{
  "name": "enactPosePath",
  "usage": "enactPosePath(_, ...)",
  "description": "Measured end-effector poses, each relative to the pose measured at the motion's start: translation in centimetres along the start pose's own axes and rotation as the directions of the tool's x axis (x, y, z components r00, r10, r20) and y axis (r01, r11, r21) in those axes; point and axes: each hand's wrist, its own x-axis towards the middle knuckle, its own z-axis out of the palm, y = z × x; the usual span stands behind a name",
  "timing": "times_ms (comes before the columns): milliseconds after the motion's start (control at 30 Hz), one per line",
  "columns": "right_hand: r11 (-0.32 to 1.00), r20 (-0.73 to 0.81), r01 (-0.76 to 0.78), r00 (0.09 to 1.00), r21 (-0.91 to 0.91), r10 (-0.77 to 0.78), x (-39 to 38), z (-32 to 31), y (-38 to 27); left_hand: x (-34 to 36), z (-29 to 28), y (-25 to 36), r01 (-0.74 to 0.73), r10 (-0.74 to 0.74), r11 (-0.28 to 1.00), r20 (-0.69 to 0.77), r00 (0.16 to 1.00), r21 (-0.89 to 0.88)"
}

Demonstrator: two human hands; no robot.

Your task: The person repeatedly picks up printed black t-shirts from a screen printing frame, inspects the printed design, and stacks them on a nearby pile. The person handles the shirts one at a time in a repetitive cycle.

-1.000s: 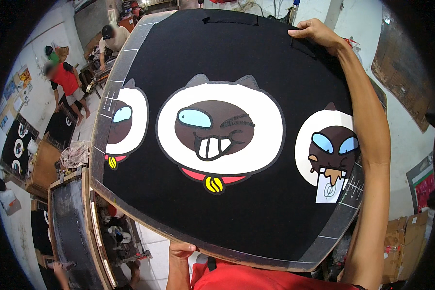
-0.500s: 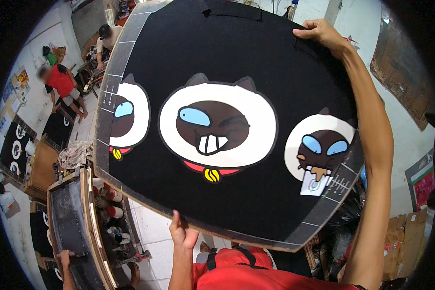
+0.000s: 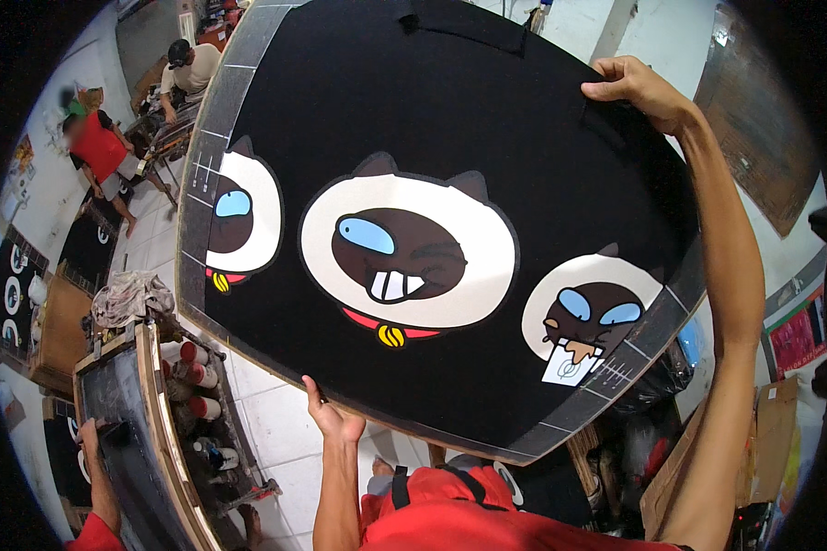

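A large flat board (image 3: 213,119) carries black fabric (image 3: 432,101) printed with three cartoon cat heads in white, dark brown and pale blue. Measuring marks run along the board's grey side strips. My left hand (image 3: 337,424) grips the lower edge, thumb in front and fingers behind. At the upper right edge my right hand (image 3: 641,90) is closed on the board, its thumb over the fabric and the other fingertips hidden behind. Held up in front of me, the board is tilted. A small folded flap of black fabric (image 3: 473,35) shows near its top.
At left, a co-worker's hand (image 3: 90,439) is at a wooden-framed screen (image 3: 119,395). Red-lidded containers (image 3: 198,367) sit on a rack alongside. Two people stand farther back, one in a red shirt (image 3: 99,147). Cardboard (image 3: 770,432) and a black plastic bag (image 3: 657,381) lie at right.
The board has turned slightly clockwise, with its lower edge shifting left; both my hands keep hold of it. The co-worker's hand at the framed screen has moved up and left in the view.
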Motion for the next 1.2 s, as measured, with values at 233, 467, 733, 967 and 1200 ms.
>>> enactPosePath(233, 0.991, 0.391, -0.045, 0.920, 0.126, -0.008, 1.5, -1.4, -4.3, 3.3, -0.4, 1.4, 0.056, -0.056, 0.998, 0.089, 0.994, 0.009)
enactPosePath(467, 0.969, 0.417, 0.053, 0.896, 0.241, -0.153, -3.2, 18.4, -0.2, 7.1, -17.3, 4.7, 0.462, 0.145, 0.534, -0.615, 0.775, 0.708)
enactPosePath(733, 0.959, 0.290, -0.281, 0.921, 0.030, 0.261, -14.4, 50.7, 3.1, -16.5, -37.0, 10.0, 0.820, 0.192, 0.274, -0.864, 0.465, 0.502)
enactPosePath(967, 0.903, 0.337, -0.424, 0.843, -0.064, 0.419, -20.0, 56.9, 10.4, -27.7, -39.0, 9.1, 0.936, 0.095, 0.305, -0.983, 0.155, 0.177)
enactPosePath(1200, 0.818, 0.311, -0.558, 0.760, -0.140, 0.571, -21.9, 57.7, 17.0, -16.7, -33.7, 6.0, 0.723, 0.172, 0.492, -0.868, 0.466, 0.485)
